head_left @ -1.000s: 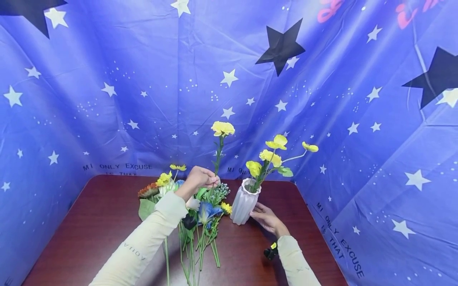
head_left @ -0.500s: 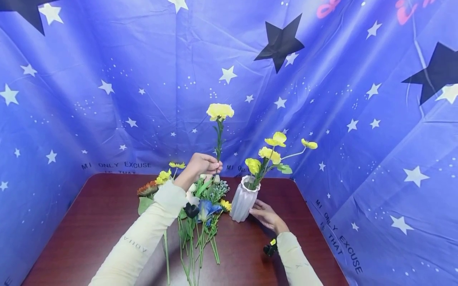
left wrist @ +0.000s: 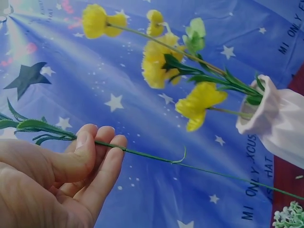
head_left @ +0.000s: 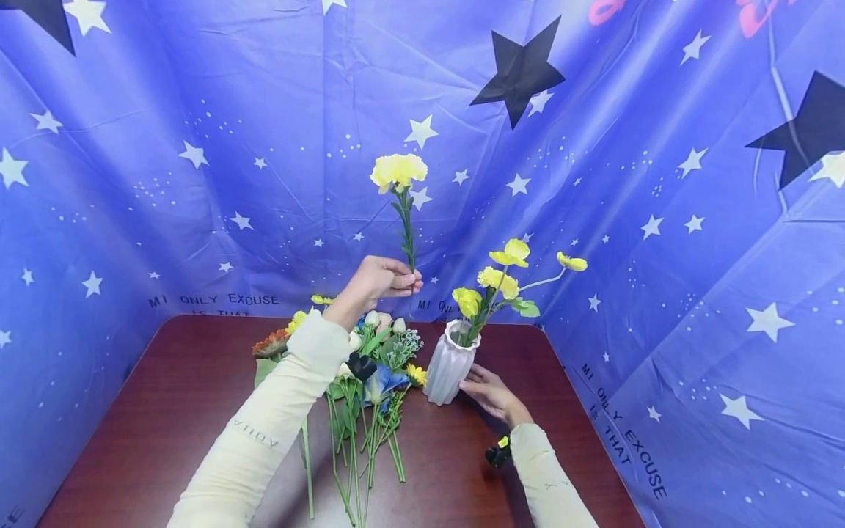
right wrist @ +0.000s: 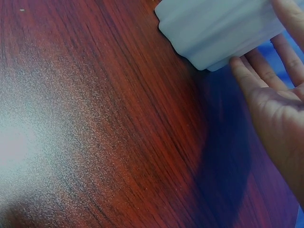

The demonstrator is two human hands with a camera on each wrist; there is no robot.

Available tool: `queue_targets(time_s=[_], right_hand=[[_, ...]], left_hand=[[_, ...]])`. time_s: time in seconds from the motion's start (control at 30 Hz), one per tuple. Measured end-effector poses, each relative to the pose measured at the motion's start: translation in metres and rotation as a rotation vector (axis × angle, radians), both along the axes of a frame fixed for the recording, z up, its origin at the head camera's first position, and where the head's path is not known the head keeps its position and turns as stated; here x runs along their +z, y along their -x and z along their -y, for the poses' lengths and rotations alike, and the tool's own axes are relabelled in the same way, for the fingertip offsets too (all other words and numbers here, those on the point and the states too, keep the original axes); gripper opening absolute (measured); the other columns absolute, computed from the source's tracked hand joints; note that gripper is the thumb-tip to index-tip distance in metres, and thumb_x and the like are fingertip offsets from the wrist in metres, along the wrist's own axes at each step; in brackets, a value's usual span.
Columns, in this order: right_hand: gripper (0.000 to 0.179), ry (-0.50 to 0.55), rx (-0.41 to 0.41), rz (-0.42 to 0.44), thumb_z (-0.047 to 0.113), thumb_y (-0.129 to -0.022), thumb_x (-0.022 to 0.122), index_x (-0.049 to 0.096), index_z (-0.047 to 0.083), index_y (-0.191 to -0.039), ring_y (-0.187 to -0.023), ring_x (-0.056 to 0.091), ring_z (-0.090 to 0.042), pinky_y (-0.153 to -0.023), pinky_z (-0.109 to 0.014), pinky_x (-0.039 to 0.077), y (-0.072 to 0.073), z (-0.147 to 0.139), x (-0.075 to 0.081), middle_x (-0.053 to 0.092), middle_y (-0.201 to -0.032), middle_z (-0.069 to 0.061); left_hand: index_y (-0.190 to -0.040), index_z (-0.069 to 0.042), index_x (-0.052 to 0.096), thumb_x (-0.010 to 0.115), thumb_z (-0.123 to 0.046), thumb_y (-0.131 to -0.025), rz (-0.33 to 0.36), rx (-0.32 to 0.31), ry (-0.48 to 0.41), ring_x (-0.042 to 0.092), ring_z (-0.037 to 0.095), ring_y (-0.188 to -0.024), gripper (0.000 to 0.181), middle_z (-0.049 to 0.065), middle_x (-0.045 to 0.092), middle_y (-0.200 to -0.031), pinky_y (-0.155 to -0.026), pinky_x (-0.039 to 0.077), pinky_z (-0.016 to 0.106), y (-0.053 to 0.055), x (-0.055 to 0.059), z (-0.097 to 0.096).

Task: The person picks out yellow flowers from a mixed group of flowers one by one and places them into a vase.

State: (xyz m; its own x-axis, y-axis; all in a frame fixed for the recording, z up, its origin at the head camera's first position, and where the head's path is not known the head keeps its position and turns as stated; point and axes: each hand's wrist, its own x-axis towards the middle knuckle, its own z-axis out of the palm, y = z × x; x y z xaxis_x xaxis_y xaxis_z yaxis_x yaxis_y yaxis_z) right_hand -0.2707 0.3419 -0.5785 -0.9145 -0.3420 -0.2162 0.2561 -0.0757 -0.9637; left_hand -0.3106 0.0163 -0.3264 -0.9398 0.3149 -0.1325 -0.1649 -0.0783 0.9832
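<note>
My left hand (head_left: 378, 282) pinches the green stem (left wrist: 152, 156) of a yellow carnation (head_left: 399, 172) between thumb and fingers. The bloom points up, above the table and left of the vase; in the left wrist view it lies outside the frame, while the bare stem runs down to the right. A pale ribbed vase (head_left: 451, 372) stands on the table, with several yellow flowers (head_left: 498, 282) leaning out of its mouth. My right hand (head_left: 493, 396) holds the vase low on its right side; in the right wrist view its fingers (right wrist: 247, 78) reach round the wall near the base.
A loose heap of artificial flowers, among them a blue bloom (head_left: 381, 385) and an orange bloom (head_left: 271, 343), lies left of the vase, stems toward the front. Blue star-print cloth (head_left: 297, 183) hangs behind the dark red table (head_left: 198, 381).
My left hand has lifted the carnation upward, away from the heap, and its stem now leans slightly left. The right hand and the vase have stayed put.
</note>
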Motion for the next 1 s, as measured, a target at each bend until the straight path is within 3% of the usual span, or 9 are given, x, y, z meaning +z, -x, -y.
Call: queue_targets(time_s=[0.3, 0.53, 0.73, 1.0], right_hand=[[0.074, -0.005, 0.016, -0.018, -0.008, -0.101, 0.048, 0.002, -0.012, -0.158, -0.121, 0.055, -0.004, -0.106, -0.018, 0.05, -0.001, 0.0, 0.001, 0.012, -0.162, -0.04], [0.072, 0.007, 0.007, -0.029, -0.009, -0.101, 0.047, 0.002, -0.013, -0.157, -0.117, 0.058, -0.003, -0.105, -0.018, 0.051, -0.001, -0.001, -0.001, 0.019, -0.16, -0.039], [0.071, 0.004, 0.008, -0.024, -0.01, -0.101, 0.047, 0.003, -0.013, -0.157, -0.118, 0.057, -0.003, -0.105, -0.018, 0.051, -0.001, -0.002, -0.002, 0.02, -0.16, -0.038], [0.073, 0.011, 0.01, -0.02, -0.009, -0.101, 0.047, 0.002, -0.012, -0.158, -0.118, 0.057, -0.003, -0.104, -0.017, 0.051, -0.001, 0.0, 0.001, 0.017, -0.161, -0.038]], left_hand=[[-0.124, 0.015, 0.06, 0.06, 0.009, -0.096, 0.003, 0.012, -0.086, 0.072, 0.012, -0.078, 0.028, 0.031, 0.066, -0.124, -0.1, 0.059, 0.038, 0.001, 0.014, -0.005], [-0.112, 0.009, 0.065, 0.062, 0.008, -0.095, -0.001, 0.04, -0.135, 0.073, 0.014, -0.079, 0.017, 0.028, 0.068, -0.12, -0.099, 0.06, 0.037, 0.002, 0.026, -0.006], [-0.116, 0.009, 0.063, 0.061, 0.007, -0.096, -0.027, 0.042, -0.136, 0.074, 0.017, -0.086, 0.021, 0.029, 0.067, -0.123, -0.091, 0.063, 0.029, 0.003, 0.032, -0.01], [-0.112, 0.008, 0.065, 0.062, 0.006, -0.095, -0.03, 0.073, -0.205, 0.075, 0.016, -0.085, 0.017, 0.028, 0.069, -0.12, -0.094, 0.062, 0.031, 0.002, 0.038, -0.016]])
